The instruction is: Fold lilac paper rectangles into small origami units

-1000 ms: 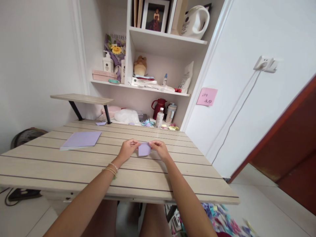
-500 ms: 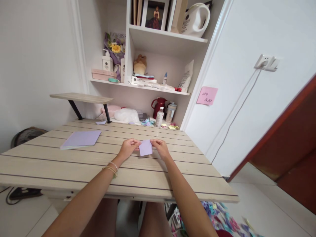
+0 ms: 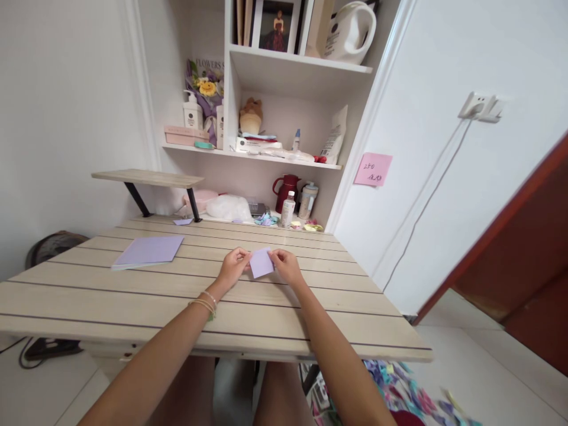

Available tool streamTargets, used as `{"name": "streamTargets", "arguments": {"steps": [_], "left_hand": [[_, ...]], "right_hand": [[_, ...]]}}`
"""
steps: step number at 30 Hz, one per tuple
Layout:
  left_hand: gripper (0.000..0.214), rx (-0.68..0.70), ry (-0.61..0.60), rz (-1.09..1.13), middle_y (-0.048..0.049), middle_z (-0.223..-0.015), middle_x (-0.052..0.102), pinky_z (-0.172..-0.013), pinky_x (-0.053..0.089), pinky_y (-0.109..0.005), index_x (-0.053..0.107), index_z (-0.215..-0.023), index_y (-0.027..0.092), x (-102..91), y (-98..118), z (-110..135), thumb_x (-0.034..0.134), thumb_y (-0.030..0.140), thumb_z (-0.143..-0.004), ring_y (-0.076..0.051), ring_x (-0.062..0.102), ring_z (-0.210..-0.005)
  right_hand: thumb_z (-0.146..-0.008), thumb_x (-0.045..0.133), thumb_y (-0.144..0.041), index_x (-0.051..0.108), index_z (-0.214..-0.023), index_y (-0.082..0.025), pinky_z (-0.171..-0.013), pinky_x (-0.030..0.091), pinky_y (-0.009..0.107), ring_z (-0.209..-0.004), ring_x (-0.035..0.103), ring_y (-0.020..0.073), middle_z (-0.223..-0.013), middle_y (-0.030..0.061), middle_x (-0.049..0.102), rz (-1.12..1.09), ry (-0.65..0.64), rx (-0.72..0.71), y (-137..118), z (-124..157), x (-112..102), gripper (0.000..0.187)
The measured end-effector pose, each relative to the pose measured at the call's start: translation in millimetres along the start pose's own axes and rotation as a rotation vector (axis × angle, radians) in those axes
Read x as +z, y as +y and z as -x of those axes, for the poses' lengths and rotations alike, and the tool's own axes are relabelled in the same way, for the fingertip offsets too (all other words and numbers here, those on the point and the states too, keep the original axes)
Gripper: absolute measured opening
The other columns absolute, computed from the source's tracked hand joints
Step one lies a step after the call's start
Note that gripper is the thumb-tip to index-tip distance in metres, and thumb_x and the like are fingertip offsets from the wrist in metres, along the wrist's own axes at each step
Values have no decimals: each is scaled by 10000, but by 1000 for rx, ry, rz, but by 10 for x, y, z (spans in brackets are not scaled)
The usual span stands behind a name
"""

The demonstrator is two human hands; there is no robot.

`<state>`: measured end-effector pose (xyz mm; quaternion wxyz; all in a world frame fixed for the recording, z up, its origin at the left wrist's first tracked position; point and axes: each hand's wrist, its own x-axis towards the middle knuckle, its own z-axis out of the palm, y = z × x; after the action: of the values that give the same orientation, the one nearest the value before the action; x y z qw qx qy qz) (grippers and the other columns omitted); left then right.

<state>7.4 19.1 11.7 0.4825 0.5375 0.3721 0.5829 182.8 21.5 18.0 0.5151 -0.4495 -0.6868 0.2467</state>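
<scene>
A small folded piece of lilac paper [image 3: 261,262] is held just above the wooden table [image 3: 133,296], near its middle. My left hand [image 3: 233,267] pinches its left edge, fingers closed. My right hand [image 3: 286,266] pinches its right edge the same way. Thin bracelets circle my left wrist. To the left on the table lies a flat stack of lilac paper sheets [image 3: 148,250], well apart from both hands.
White shelves [image 3: 284,160] at the back hold bottles, a red jug [image 3: 287,192], a bouquet and a plastic bag. A small raised shelf [image 3: 146,177] stands at the back left. A pink note [image 3: 373,170] sticks to the wall. Coloured paper scraps [image 3: 399,390] litter the floor at the right.
The folded paper has turned slightly between my fingers and looks squarer. Both hands stay in about the same place; the view shifted a little.
</scene>
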Motion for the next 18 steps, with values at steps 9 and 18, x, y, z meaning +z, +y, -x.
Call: {"name": "streamTargets", "arguments": {"steps": [9,18], "left_hand": [[286,2,-9,31,-43,-720,654,-627,534,-315,550,-691,130,3,-13,-21,688,364,-605,-172,645,-662],[249,-70,-158,-4,-19,-651,637,-589,530,-298,547,-713,137,-27,-36,25,684,326,-627,-150,629,-590]], "right_hand": [[-831,386,-346,493,-693,-195,-477,291,214,-472,432,119,-521,-29,483,265,36,-147,-43,-24,16,231],[-859,348,-350,527,-698,-192,-514,316,218,-529,480,127,-593,-4,557,295,-41,-149,29,-5,-95,288]]}}
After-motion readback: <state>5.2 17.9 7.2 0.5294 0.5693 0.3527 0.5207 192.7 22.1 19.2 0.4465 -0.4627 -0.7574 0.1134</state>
